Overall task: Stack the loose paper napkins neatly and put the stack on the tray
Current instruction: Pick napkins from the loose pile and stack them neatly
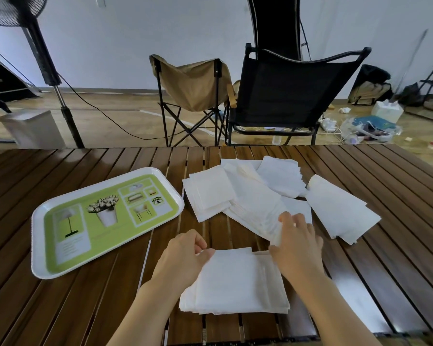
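Head view: my left hand (185, 248) pinches the stack's (235, 280) far corner to steady it on the counter (360, 270), while my right hand (296, 242) grips the next napkins (255, 208) from the loose pile. Tray (39, 245) waits left, bare.

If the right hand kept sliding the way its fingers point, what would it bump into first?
The right hand points away from the person, and its fingertips already touch the loose pile of napkins. So it would probably push further into that pile first, though depth is hard to judge.
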